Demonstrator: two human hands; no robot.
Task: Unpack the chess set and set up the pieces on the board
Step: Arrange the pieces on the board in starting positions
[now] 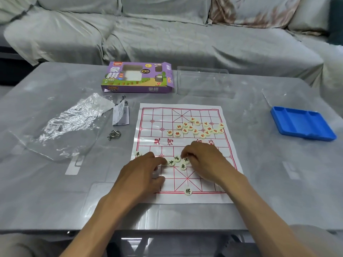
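A paper chess board (157, 115) with red lines lies on the grey table. Several cream discs with red characters (196, 127) sit in a loose cluster on its far right half. A few discs with black characters (183, 166) lie between my hands near the board's middle. Another black one (188, 191) sits on the near edge line, and one more (137, 154) on the left edge. My left hand (143, 169) reaches in from the left, its forefinger touching a black disc (170, 162). My right hand (204, 158) is curled over the group and pinches a black disc (186, 160).
The purple chess box (138, 77) lies behind the board, a clear plastic tray (204, 82) to its right. A blue tray (302, 123) sits at the right. Crumpled plastic wrap (70, 125), a labelled bag (120, 114) and metal ring puzzles (114, 135) lie at the left. A sofa (167, 34) is behind.
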